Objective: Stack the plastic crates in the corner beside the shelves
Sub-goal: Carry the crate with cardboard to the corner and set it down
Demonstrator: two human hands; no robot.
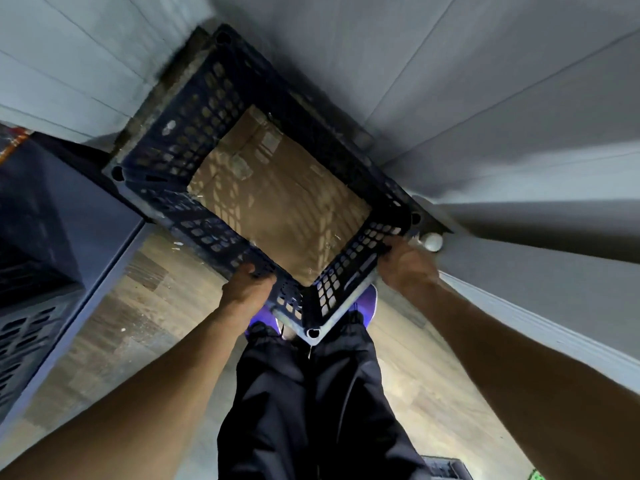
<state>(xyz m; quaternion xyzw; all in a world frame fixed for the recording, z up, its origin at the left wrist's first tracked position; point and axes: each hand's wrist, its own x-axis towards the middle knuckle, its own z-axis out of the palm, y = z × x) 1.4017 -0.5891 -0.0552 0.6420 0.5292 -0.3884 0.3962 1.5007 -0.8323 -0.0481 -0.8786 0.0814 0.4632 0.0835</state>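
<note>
While the blue crate (194, 140) is held low in the wall corner (207, 12) directly ahead, its two near rims are gripped by the left hand (247, 285) and right hand (405, 263), one corner pointing back between them.

No text, label, brand or number can be read. The pale patches on the cardboard (277, 202) lying in the crate (194, 133) are too blurred to tell whether they carry any print.
</note>
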